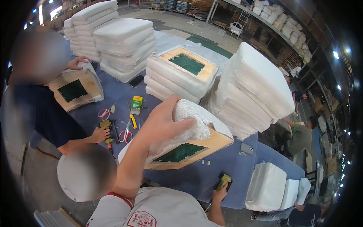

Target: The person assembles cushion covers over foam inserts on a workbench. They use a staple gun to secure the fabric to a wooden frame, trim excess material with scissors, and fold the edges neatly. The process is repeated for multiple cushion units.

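Note:
A padded seat cushion [189, 151] is tilted up in front of me. White woven cloth covers its padding, and its plywood base has an opening backed with green material. My left hand [166, 123] is closed over the cushion's upper edge, fingers on the far side and thumb on the loose cloth fold [193, 130]. Lower right, my right hand [219, 194] is wrapped around an olive and black staple gun [224, 181], held low by the table's near edge, apart from the cushion. Between them lie two small pale strips [205, 162].
Tall stacks of white cushions [257, 87] stand behind and at the back left [124, 45]. To my left are scissors [125, 135], a yellow-handled tool [133, 121] and a small green box [136, 105]. One co-worker's hand [101, 134] rests on another staple gun [109, 140]. A phone [247, 148] lies right.

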Motion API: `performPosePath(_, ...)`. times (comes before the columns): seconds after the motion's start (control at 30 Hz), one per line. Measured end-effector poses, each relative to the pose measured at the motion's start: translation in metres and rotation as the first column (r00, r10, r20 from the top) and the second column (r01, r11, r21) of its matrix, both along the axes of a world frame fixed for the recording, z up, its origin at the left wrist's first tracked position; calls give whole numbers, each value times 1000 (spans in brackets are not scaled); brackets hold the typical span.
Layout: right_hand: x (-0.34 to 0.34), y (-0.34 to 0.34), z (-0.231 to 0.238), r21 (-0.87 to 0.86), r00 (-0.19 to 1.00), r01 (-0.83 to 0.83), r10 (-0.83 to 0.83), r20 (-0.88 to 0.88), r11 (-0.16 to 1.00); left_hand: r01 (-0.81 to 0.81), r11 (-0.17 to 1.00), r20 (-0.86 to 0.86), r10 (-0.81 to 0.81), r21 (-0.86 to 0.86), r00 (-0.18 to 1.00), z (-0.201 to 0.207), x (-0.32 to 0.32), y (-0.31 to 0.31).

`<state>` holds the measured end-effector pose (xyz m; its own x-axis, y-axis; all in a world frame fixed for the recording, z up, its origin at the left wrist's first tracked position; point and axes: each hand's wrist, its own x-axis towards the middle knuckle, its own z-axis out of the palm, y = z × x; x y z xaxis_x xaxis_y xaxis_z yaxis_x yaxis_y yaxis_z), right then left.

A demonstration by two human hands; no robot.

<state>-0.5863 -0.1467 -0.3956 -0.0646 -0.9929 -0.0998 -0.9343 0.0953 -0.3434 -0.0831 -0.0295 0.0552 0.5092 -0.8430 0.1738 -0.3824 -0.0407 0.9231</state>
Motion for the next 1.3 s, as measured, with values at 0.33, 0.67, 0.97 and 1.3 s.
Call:
performPosePath(0.33, 2, -35, 39, 281, 965, 134, -190, 181, 950, 7, 999, 169, -1, -32, 986, 5, -24, -13)
performPosePath(0.67, 157, 78, 359, -160, 60, -380, 196, 979, 911, -41, 996, 343, 68, -84, 937, 13, -48, -6)
performPosePath(0.97, 202, 106, 384, -441, 368, -421, 594, 715, 793, 22, 994, 391, 21, -105, 920, 12, -58, -8)
performPosePath(1.3, 223, 101, 403, -520, 266, -350, 615, 743, 779, 26, 995, 383, 12, -95, 924, 15, -59, -8)
